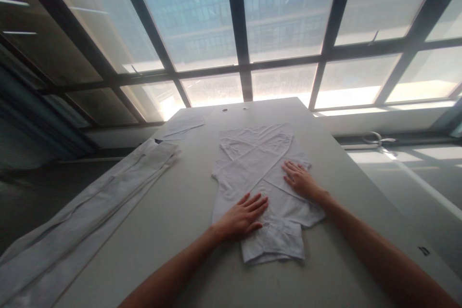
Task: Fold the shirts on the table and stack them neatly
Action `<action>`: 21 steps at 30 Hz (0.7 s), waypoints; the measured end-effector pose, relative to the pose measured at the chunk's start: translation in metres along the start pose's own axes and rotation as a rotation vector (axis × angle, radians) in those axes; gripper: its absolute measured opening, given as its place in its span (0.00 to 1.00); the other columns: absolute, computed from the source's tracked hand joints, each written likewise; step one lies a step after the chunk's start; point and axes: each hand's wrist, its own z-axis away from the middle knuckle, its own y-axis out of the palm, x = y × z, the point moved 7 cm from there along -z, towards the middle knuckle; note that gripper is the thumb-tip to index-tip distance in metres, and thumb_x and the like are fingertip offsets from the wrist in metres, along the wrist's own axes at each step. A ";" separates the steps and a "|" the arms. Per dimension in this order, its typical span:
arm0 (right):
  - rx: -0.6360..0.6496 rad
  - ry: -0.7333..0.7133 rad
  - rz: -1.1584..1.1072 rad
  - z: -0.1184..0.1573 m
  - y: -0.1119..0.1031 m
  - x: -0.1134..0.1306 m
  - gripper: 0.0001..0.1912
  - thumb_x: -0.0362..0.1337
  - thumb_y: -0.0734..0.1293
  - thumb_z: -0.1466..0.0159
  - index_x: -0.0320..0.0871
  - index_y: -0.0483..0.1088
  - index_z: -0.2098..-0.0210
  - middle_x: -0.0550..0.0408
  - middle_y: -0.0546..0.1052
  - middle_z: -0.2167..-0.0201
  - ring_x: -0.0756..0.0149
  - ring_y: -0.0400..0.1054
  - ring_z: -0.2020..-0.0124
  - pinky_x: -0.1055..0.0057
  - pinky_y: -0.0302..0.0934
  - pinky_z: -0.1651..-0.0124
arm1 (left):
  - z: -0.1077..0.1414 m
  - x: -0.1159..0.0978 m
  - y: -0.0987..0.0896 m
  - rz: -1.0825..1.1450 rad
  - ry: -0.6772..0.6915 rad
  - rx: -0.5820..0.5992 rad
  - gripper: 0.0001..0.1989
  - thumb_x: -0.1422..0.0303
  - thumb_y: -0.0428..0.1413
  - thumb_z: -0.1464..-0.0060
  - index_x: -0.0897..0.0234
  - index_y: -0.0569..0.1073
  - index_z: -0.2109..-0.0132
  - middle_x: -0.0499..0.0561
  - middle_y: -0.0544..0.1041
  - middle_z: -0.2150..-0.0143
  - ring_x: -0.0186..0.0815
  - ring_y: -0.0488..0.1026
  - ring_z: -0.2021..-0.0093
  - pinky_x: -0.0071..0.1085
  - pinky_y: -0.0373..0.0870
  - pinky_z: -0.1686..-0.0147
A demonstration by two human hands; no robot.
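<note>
A white garment (260, 154) lies spread on the white table (173, 231), with crossed folds over its upper part and a narrower piece at the end nearest me. My left hand (242, 216) rests flat on its lower middle, fingers spread and pointing right. Farther up, at the garment's right side, my right hand (299, 179) also lies flat with the fingers stretched out. Neither hand grips the cloth. The cloth under both palms is hidden.
Long white folded fabric (97, 211) hangs along the table's left edge. White sheets (184, 122) lie at the far left corner. Behind the table stand large framed windows (281, 14). To the right is another white surface (415, 173) with a ring-shaped object (377, 139) near its far edge.
</note>
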 end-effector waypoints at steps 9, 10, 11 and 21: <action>0.011 -0.020 0.041 0.014 -0.002 0.031 0.28 0.40 0.56 0.27 0.37 0.59 0.30 0.40 0.54 0.28 0.51 0.45 0.26 0.49 0.41 0.28 | 0.003 0.001 -0.001 -0.056 0.024 -0.010 0.31 0.51 0.42 0.28 0.51 0.47 0.25 0.49 0.47 0.24 0.43 0.40 0.24 0.48 0.36 0.28; 0.020 -0.056 0.032 0.019 0.000 0.042 0.28 0.41 0.56 0.27 0.38 0.58 0.30 0.40 0.53 0.27 0.52 0.43 0.26 0.49 0.40 0.28 | 0.003 0.000 -0.001 -0.065 0.029 -0.016 0.30 0.51 0.43 0.28 0.50 0.48 0.25 0.49 0.47 0.24 0.43 0.40 0.24 0.48 0.36 0.28; 0.032 -0.098 0.017 0.025 0.002 0.053 0.29 0.42 0.56 0.27 0.39 0.57 0.30 0.41 0.52 0.27 0.52 0.42 0.26 0.49 0.40 0.28 | 0.002 -0.001 -0.002 -0.072 0.033 -0.022 0.30 0.51 0.43 0.28 0.49 0.48 0.25 0.49 0.47 0.24 0.44 0.40 0.24 0.48 0.37 0.28; 0.140 -0.405 -0.169 0.079 -0.007 0.084 0.30 0.39 0.59 0.28 0.47 0.54 0.28 0.48 0.51 0.26 0.58 0.40 0.25 0.51 0.37 0.26 | 0.002 -0.001 -0.001 -0.086 0.040 -0.036 0.30 0.51 0.43 0.29 0.48 0.48 0.25 0.48 0.46 0.24 0.44 0.40 0.24 0.47 0.35 0.28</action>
